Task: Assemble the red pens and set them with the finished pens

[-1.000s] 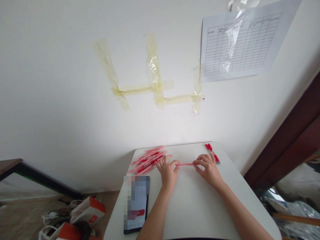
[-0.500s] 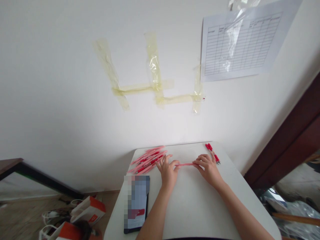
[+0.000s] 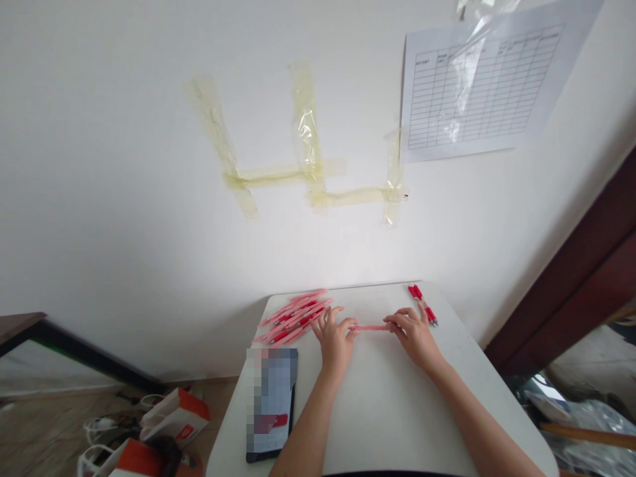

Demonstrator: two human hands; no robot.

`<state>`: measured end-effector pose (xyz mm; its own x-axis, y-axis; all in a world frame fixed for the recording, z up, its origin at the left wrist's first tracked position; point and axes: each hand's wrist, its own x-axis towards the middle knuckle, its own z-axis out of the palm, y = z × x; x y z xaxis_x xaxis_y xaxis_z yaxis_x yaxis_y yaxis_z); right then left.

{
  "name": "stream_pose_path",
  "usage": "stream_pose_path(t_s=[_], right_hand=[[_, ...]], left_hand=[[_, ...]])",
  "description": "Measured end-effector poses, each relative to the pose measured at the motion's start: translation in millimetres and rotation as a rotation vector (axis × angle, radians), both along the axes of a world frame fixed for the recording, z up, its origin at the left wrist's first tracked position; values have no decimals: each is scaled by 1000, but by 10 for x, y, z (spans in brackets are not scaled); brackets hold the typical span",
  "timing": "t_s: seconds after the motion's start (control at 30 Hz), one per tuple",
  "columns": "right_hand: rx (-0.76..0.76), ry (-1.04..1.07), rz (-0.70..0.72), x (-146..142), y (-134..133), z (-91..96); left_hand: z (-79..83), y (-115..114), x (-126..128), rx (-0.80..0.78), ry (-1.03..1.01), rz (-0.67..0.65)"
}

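We are pinching a slim pink pen [image 3: 370, 327] by its ends, left hand [image 3: 334, 342] and right hand [image 3: 413, 336] fingertips clamped on it (above the smooth white table [image 3: 387, 411]); glossy pink pens [image 3: 293, 317] are lying at ten o'clock.

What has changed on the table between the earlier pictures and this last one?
Almost nothing. Both hands, left hand and right hand, still pinch the two ends of the same pink pen just above the white table; nothing was picked up or let go. The pile of pink pens, the red pens and the tablet lie as before.
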<state>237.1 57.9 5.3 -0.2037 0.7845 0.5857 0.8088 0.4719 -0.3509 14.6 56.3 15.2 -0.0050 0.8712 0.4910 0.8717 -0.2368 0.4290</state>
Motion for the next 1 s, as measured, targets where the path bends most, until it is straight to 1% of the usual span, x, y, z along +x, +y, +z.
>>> stream_pose_path(t_s=[0.17, 0.47, 0.73, 1.0], right_hand=[[-14, -35, 31, -5, -25, 23], [-28, -50, -2, -21, -15, 32], [29, -39, -30, 41, 27, -51], [35, -37, -36, 39, 61, -71]], left_hand=[[16, -5, -4, 3, -5, 23], [43, -4, -11, 0, -23, 5], [40, -4, -15, 10, -34, 24], [78, -13, -7, -1, -40, 22]])
